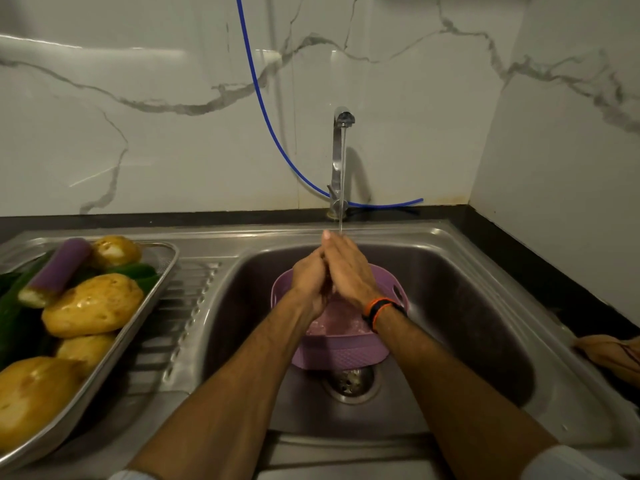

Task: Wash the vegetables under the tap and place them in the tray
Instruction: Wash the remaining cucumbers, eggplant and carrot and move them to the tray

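Two bare forearms reach up from 6 o'clock over a steel sink; nearest, at 8 o'clock, a steel tray rests on the ribbed draining board, piled with wet vegetables; four yellow-brown potatoes glisten, one with a pale peeled patch; dark green cucumbers lie under them; a cut length of purple aubergine with a pale end rests across the top; in the basin, above the drain, sits a lilac plastic basket with slotted handles; over it, at the centre, the left hand and right hand are pressed together, fingers mostly straight and pointing to 12 o'clock; whether anything lies between the palms cannot be told; an orange and black band circles the right wrist; a thin stream of water falls from the chrome tap onto the fingertips; beyond, a blue hose curves down the white marbled wall.
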